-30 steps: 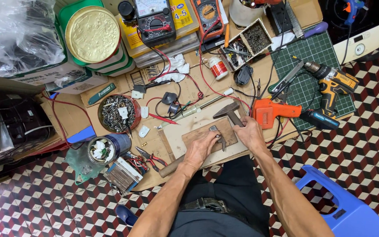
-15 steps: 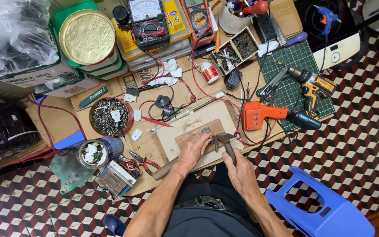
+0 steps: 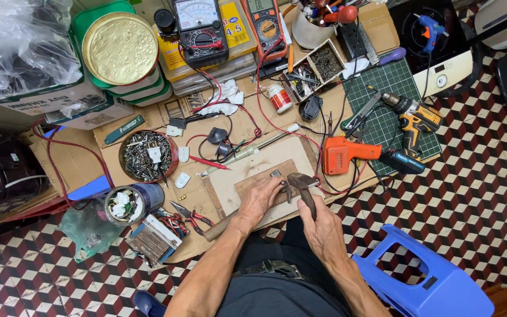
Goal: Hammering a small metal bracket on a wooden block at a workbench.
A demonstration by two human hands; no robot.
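The right hand (image 3: 324,230) is closed around the wooden handle of a hammer (image 3: 304,186), gripping low on the shaft so the dark metal head rests on the wooden board (image 3: 265,183) right at the left fingertips. The left hand (image 3: 259,198) lies on that board, fingers curled down and apparently pinching a small metal piece (image 3: 276,174) against the wood — whether it truly grips it or only steadies it I cannot tell. The board sits on a pale sheet at the near edge of the cardboard-covered worktop (image 3: 242,126), just in front of the person's lap, which puts it close under both hands. Just right of it lies an orange soldering gun (image 3: 347,154), and beyond that a yellow cordless drill (image 3: 413,117) on a green cutting mat (image 3: 394,76). To the left, red-handled pliers (image 3: 190,215) and a round tin of screws (image 3: 146,155) lie within reach — loose hardware kept to one side of the board
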